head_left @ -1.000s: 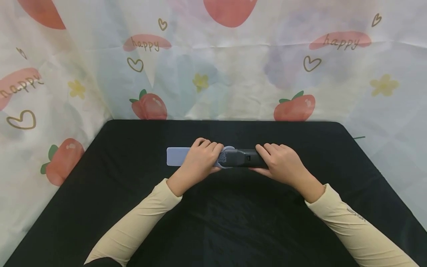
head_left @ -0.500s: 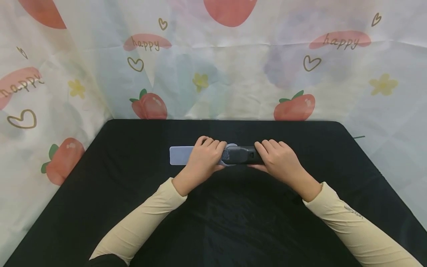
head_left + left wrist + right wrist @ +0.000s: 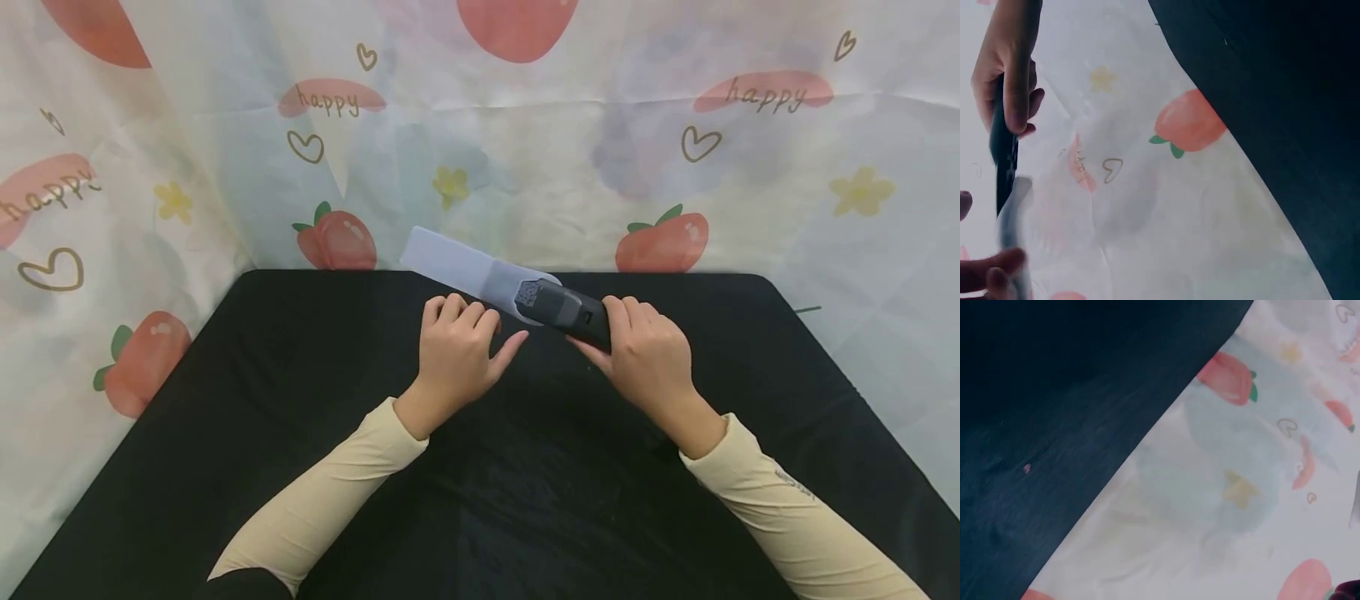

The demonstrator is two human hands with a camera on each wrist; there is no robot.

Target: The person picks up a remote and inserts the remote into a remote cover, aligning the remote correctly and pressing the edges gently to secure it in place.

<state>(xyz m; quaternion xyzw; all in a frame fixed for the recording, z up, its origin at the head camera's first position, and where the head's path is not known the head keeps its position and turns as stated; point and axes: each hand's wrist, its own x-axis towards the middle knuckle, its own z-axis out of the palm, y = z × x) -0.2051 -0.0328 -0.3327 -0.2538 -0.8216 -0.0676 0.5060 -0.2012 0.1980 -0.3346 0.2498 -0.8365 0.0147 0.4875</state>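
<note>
In the head view my right hand (image 3: 651,357) grips the black handle (image 3: 558,308) of a long tool, its thumb underneath. A flat pale blue blade-like piece (image 3: 448,257) with a rounded base reaches up and left from it; the tool's exact kind does not show. My left hand (image 3: 456,354) is just below the pale piece, fingers loosely bent and thumb stretched out. From the left wrist, the right hand (image 3: 1010,75) shows at the upper left on the handle, above the blurred pale part (image 3: 1015,206). Left fingers (image 3: 1007,259) overlap that part lower down.
A black cloth-covered table (image 3: 510,500) lies under both hands. Behind it and at the sides hangs a pale curtain (image 3: 525,167) printed with fruit, hearts and "happy". The table's back edge runs just behind the tool.
The tool has swung from level to slanting, its pale end raised up and away. My left hand has let go of it; my right hand keeps its grip.
</note>
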